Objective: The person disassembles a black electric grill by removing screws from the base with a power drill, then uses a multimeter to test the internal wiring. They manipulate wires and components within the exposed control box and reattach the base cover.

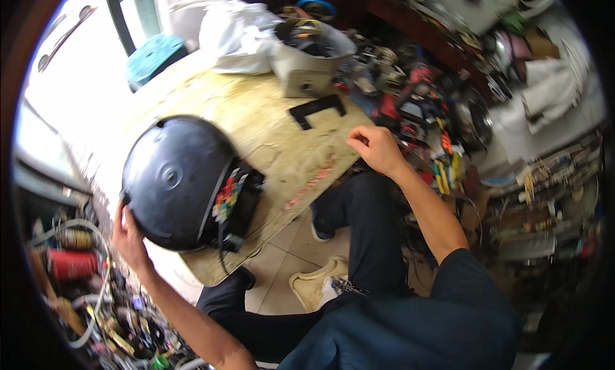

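A black, rounded appliance that looks like a rice cooker (176,178) rests tilted on the left part of the worn wooden table (282,152). Its smooth domed side faces up, and a panel with coloured patches (229,196) sits on its right side. A dark cord hangs down from it. My left hand (132,242) holds the cooker's lower left edge, with part of the fingers hidden behind it. Over the table's right edge, my right hand (377,147) is closed with curled fingers; whatever is in them, if anything, is hidden. Beyond it lies a black C-shaped piece (317,112).
At the table's far end stand a whitish container (307,69) full of parts and a white plastic bag (237,40). A blue stool or box (155,57) is behind the table. Piled tools and parts (423,114) crowd the right; hoses and a red cylinder (72,265) lie at left.
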The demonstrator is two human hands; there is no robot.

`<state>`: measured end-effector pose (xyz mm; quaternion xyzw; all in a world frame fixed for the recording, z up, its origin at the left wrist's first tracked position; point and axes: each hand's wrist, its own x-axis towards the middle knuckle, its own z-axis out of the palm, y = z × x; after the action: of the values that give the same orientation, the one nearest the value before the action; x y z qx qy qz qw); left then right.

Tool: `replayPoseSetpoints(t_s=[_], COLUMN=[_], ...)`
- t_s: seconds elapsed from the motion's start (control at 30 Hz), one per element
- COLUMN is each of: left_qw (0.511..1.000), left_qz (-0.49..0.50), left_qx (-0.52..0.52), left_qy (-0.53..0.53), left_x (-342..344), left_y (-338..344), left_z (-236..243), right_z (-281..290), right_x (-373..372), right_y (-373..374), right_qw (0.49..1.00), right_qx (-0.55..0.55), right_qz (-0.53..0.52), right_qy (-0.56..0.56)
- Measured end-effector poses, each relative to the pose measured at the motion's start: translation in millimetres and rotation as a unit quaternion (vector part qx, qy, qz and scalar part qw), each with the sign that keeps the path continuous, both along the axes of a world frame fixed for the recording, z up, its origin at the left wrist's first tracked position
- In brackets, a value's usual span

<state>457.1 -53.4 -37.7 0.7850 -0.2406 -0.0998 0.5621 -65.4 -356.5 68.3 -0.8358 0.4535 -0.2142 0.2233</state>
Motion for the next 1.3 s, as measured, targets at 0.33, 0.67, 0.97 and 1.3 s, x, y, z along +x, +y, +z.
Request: replayPoseSetpoints(t_s=[0.33,0.67,0.97,1.3], left_qw=[0.999,0.998,0.999,0.996], left_qz=[0.028,0.035,0.026,0.078], left_qx=[0.015,0.036,0.03,0.037], left_qy=[-0.023,-0.034,-0.016,0.009], left_x=[22.8,7.9,-9.3,-13.9], left_y=[-8.7,-11.5,-16.6,-26.7], left_z=[-17.6,-8.4,-5.5,0.8], right_z=[-75.2,-95.4,-66.3,-86.0], right_x=[-316.3,-378.8,-412.9,-405.2], right_y=[45.2,-11.7,-73.1,-47.6], right_qw=[0.935,0.92,0.934,0.933], right_qx=[0.081,-0.045,-0.011,0.055], right_qz=[-0.342,-0.389,-0.358,-0.35], right_qy=[0.037,-0.015,-0.012,0.06])
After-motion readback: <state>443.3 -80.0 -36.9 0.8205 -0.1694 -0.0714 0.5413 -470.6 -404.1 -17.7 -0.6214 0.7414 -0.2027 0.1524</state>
